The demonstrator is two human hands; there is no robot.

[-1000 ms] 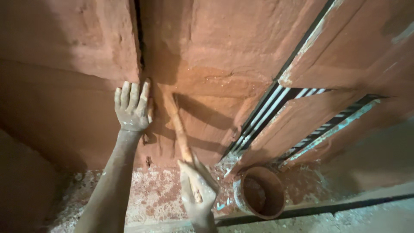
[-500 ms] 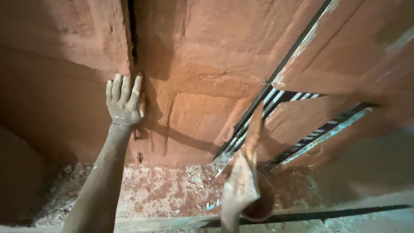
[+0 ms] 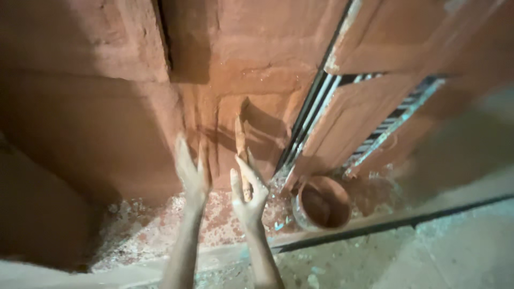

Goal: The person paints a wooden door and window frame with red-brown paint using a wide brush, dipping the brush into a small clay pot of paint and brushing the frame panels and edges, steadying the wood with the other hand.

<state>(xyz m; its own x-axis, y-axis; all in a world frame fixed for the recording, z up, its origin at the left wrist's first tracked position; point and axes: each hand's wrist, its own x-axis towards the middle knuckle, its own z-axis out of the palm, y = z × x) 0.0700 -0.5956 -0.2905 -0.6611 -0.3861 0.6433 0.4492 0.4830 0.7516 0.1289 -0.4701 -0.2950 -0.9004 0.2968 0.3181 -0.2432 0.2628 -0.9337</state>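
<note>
Your left hand (image 3: 191, 172) is raised with fingers straight and its grip released, flat against or just before the red mud wall (image 3: 107, 123); the blur hides whether it touches. Your right hand (image 3: 247, 195), just beside it, has its grip clenched on the lower end of a mud-coated stick (image 3: 241, 147), which stands nearly upright against the wall below a dark vertical crack (image 3: 163, 37). A round mud-smeared bucket (image 3: 323, 203) sits on the speckled floor (image 3: 139, 230) to the right, near the foot of a striped metal frame (image 3: 313, 115).
</note>
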